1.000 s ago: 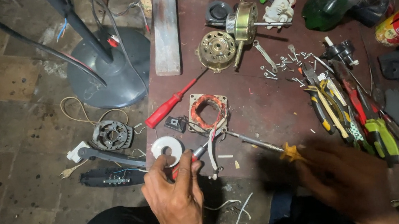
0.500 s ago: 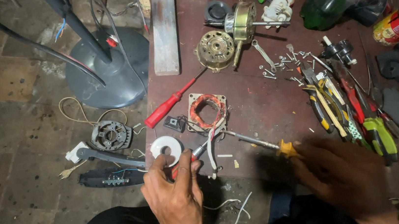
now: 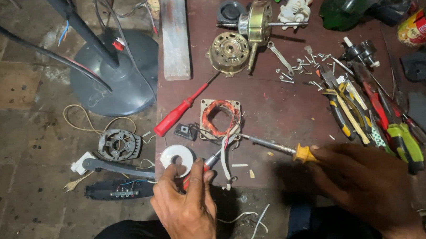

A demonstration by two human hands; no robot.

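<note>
Worktop (image 3: 285, 106), dark red: stator (image 3: 219, 117) at centre, red screwdriver (image 3: 180, 112) at 9 o'clock, pliers (image 3: 347, 113) at 3 o'clock, wood block (image 3: 174, 34) at 11 o'clock.

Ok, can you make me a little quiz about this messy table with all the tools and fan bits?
1. True or false: the left hand pinches a tool with red handles beside the white tape roll.
2. What does the right hand grip? A) a yellow-handled tool, B) the red screwdriver, C) a tin can.
3. What colour is the wire coil inside the square stator?

Key:
1. True.
2. A: its thin metal shaft points at the stator.
3. Copper-orange.
</note>
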